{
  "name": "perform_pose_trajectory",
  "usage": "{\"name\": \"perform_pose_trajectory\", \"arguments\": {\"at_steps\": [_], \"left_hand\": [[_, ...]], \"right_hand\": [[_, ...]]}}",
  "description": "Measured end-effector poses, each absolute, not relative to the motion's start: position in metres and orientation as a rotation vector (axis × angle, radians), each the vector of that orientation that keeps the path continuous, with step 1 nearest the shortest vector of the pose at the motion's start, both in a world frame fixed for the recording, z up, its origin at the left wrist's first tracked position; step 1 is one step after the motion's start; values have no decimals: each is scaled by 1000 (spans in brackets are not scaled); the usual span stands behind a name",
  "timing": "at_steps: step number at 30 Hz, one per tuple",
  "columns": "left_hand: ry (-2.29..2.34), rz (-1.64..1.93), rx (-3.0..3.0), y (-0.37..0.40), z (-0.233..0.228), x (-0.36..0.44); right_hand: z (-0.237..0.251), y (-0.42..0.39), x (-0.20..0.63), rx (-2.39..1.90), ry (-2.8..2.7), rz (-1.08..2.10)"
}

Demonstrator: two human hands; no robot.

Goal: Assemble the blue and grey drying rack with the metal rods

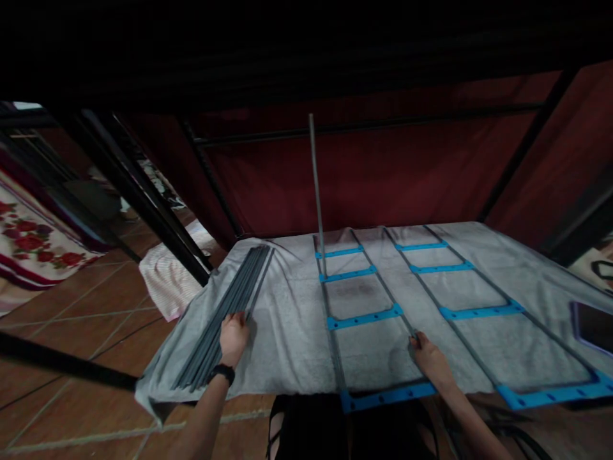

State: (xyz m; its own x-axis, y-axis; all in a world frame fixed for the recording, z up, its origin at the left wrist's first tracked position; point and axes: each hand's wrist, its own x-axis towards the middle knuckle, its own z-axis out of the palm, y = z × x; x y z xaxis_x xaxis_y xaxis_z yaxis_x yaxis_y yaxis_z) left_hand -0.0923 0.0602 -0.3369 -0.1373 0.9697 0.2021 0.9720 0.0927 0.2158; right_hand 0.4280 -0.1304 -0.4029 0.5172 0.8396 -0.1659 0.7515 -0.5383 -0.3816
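1. We count two ladder-like frames on the grey cloth [287,332]: the near frame [364,317] in the middle and a second frame [479,311] to its right. The near frame shows five blue crosspieces, the second frame four.
2. One single grey rod [317,191] stands upright from the far left of the near frame, by its second blue crosspiece.
3. One bundle of grey rods [230,313] lies flat along the left side of the cloth; the rods are too close together for us to count.
4. Our left hand [234,337] rests on the bundle of rods with its grip curled loosely over them; we cannot tell whether it closes around any.
5. Our right hand [431,358] has its grip pinched on the right rail of the near frame, between the third and fourth crosspieces. A dark band sits on the left wrist.
6. The frames are thin dark grey rails joined by bright blue flat bars with small holes.
7. A dark phone [594,326] lies at the cloth's right edge.
8. The cloth covers a table under a black metal frame, with dark red fabric behind, terracotta floor tiles on the left, and a floral rug [29,243] further off.
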Motion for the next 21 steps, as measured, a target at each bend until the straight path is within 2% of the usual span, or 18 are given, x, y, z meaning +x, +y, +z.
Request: {"name": "perform_pose_trajectory", "arguments": {"at_steps": [4,12,17,21], "left_hand": [[-2288,-178,-2021,44,-337,-107],[-2394,-41,-2026,51,-331,-97],[-2589,-195,-1941,62,-323,-98],[-2844,-638,-1834,66,-325,-108]], "right_hand": [[-410,-131,431,-2508,-1357,462],[-412,-133,432,-2511,-1394,407],[-410,-132,431,-2495,-1383,414],[-404,-132,427,-2508,-1379,406]]}}
